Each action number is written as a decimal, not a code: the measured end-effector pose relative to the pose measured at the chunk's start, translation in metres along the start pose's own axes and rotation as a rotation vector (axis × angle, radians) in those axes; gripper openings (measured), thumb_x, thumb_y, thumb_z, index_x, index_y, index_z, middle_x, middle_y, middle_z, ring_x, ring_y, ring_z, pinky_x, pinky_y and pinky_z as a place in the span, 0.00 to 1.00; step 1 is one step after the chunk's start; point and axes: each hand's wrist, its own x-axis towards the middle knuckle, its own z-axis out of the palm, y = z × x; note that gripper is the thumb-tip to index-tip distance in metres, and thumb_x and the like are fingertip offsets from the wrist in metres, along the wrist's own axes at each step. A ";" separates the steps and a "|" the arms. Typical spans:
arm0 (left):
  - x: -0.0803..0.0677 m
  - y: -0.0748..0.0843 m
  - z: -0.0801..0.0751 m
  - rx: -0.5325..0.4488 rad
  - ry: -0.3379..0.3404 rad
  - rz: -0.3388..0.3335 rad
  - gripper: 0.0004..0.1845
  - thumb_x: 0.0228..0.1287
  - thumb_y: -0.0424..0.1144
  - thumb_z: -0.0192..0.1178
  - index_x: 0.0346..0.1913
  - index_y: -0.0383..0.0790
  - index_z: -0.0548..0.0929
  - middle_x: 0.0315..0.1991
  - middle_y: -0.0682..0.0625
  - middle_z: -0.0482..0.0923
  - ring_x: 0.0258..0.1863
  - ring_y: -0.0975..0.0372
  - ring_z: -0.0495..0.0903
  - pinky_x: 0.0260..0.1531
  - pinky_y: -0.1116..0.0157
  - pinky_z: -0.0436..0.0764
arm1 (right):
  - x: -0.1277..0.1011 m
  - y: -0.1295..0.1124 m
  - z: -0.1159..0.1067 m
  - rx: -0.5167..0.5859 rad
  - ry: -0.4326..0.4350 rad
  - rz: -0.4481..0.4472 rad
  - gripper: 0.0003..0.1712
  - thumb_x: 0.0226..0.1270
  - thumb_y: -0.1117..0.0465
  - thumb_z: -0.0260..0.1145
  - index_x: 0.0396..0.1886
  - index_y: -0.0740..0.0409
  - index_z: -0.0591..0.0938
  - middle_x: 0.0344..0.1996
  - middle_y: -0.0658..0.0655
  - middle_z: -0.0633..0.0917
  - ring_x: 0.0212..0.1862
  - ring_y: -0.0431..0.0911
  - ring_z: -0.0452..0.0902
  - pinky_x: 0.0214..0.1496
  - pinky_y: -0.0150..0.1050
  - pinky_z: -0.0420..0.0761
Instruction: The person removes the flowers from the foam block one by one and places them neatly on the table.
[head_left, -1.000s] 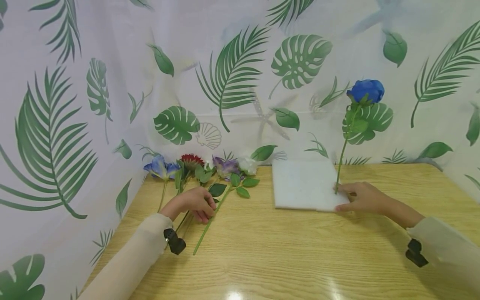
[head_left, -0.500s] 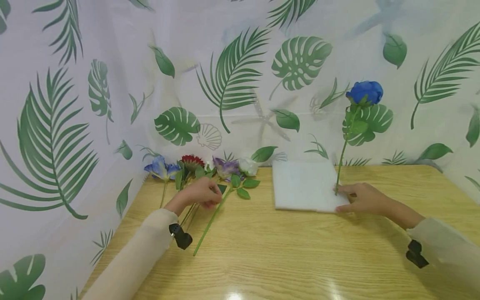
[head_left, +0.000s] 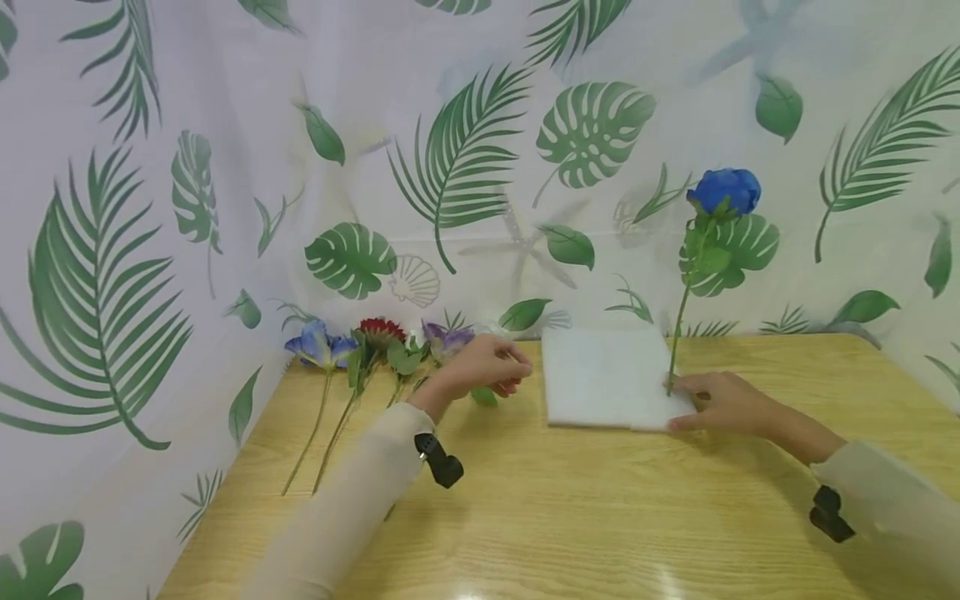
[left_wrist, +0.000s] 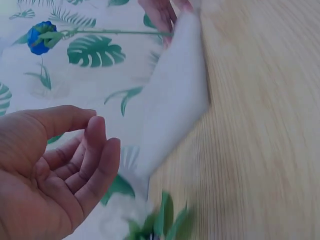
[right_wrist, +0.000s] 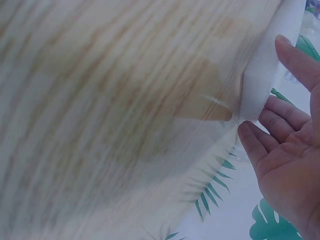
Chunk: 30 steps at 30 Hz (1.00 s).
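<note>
A blue artificial flower [head_left: 726, 192] stands nearly upright, its stem in the right part of a white foam block [head_left: 600, 383]. My right hand [head_left: 738, 408] holds the block's right end with thumb and fingers, close beside the stem. My left hand [head_left: 487, 367] is in the air left of the block, fingers loosely bent, thumb and index tips close together with nothing between them. Under and behind it lie a purple flower [head_left: 442, 337] and a white flower [left_wrist: 120, 215], the latter hidden by the hand in the head view.
Farther left on the wooden table [head_left: 570, 517] lie a red flower [head_left: 381, 330] and a light blue flower [head_left: 318, 343], stems toward me. A leaf-printed curtain [head_left: 480, 150] hangs behind the table and along its left side.
My left hand has moved right and away from me, from over the flower stems to near the foam block. The right hand, block and upright blue flower have stayed in place.
</note>
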 end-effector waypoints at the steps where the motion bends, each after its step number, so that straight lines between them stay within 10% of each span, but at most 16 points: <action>1: 0.006 0.002 0.006 -0.020 -0.003 0.011 0.12 0.72 0.37 0.62 0.51 0.32 0.84 0.39 0.37 0.84 0.31 0.59 0.85 0.40 0.59 0.90 | 0.000 0.001 0.001 0.000 -0.001 -0.001 0.43 0.54 0.46 0.80 0.61 0.71 0.81 0.60 0.71 0.82 0.60 0.66 0.80 0.58 0.58 0.83; 15: 0.074 0.037 0.077 -0.359 0.026 0.055 0.16 0.75 0.35 0.60 0.61 0.34 0.80 0.57 0.31 0.82 0.44 0.56 0.87 0.51 0.56 0.88 | 0.000 0.001 0.000 0.016 0.005 0.006 0.41 0.54 0.45 0.81 0.59 0.69 0.83 0.59 0.71 0.83 0.60 0.65 0.80 0.59 0.59 0.82; 30: 0.114 0.054 0.133 -0.476 0.025 0.076 0.20 0.76 0.33 0.57 0.67 0.34 0.78 0.65 0.38 0.79 0.64 0.48 0.79 0.62 0.55 0.82 | 0.000 0.003 -0.001 0.007 0.014 -0.016 0.38 0.53 0.46 0.81 0.57 0.68 0.85 0.54 0.67 0.87 0.53 0.56 0.85 0.50 0.47 0.85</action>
